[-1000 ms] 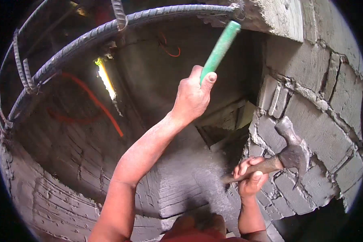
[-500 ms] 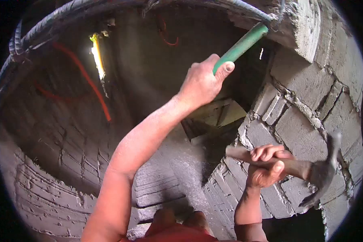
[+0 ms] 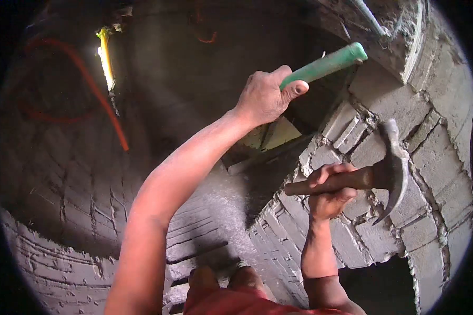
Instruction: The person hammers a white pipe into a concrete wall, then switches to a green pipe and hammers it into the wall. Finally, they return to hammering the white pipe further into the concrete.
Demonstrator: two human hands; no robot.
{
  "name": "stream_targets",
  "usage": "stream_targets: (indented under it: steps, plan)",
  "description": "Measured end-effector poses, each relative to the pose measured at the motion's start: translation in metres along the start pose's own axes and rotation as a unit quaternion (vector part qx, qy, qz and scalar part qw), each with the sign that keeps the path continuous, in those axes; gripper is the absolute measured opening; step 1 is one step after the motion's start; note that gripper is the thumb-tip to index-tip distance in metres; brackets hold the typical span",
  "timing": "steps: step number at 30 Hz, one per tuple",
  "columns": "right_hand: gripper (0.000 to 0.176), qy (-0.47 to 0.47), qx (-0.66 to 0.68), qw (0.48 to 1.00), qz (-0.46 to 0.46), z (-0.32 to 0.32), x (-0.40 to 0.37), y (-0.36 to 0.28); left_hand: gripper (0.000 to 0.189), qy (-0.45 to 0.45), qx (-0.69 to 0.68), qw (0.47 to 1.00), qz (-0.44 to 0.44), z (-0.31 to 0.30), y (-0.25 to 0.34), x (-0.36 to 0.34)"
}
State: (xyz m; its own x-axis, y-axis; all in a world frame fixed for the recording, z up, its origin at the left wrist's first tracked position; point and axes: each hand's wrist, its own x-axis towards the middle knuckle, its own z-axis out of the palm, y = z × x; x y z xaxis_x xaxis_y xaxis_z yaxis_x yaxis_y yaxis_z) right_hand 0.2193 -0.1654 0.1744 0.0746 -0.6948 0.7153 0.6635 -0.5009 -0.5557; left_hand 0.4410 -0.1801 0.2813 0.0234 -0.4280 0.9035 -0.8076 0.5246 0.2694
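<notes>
Head view: hammer [image 3: 376,177] swung up level, green rod [image 3: 328,64] lying flatter

Nearest, below the hammer and to its left, are red clothing [image 3: 223,302] and a pair of knees. The right hand [image 3: 327,203] is closed around the hammer's wooden handle. Half a second ago that handle sloped down to the right and its head was blurred; now it runs almost level, with the striking face up and the claw curving down.

Up and to the left of the hammer, the left hand [image 3: 265,97] is wrapped around the green rod, thumb along it. The rod has tipped from steep toward level over the last second, its free end pointing above the hammer head. The two tools stand apart, so in my judgement no blow is landing at this instant.

Behind the hammer spreads a rough grey block wall [image 3: 436,178], with a dark opening [image 3: 378,289] below. Above the hammer, only a short length of steel bar [image 3: 367,16] shows; the long curve has left the view. Whether the rod meets the concrete there, I cannot tell. Farther off, well left of the hammer, are an orange hose [image 3: 97,89] and a bright slit [image 3: 106,60].
</notes>
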Motion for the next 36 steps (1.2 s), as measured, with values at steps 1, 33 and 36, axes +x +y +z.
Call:
stream_targets:
  steps: [1, 33, 36]
  plan:
    - [0.075, -0.002, -0.003, 1.0, -0.004, -0.001, -0.001, 0.002, 0.07, 0.009, -0.019, 1.0, -0.014, 0.002, -0.004, 0.002]
    - [0.061, -0.084, -0.169, 0.977, -0.099, 0.052, 0.105, 0.04, 0.077, -0.021, -0.049, 0.997, -0.059, -0.002, -0.028, 0.029]
    - [0.06, -0.078, -0.042, 0.995, -0.053, 0.054, 0.064, 0.016, 0.079, -0.003, -0.043, 0.996, -0.084, -0.002, -0.033, 0.023]
